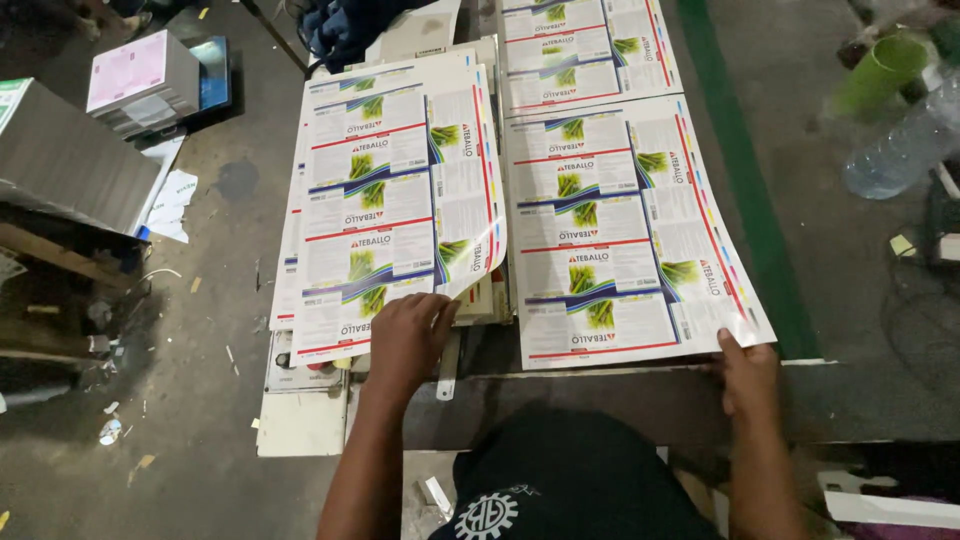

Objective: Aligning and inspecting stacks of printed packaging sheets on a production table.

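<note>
Two stacks of glossy printed sheets lie side by side on a dark workbench. Each sheet carries repeated white label panels with green plant pictures and red and blue stripes. My left hand rests on the near edge of the left stack, fingers curled under the top sheet, whose lower right corner is lifted and bent up. My right hand pinches the near right corner of the right stack. A third printed stack lies farther back.
A grey pile of sheets and a smaller pink-topped pile stand at left on the floor. A green roll and a clear plastic bottle sit at right. A green stripe runs along the floor.
</note>
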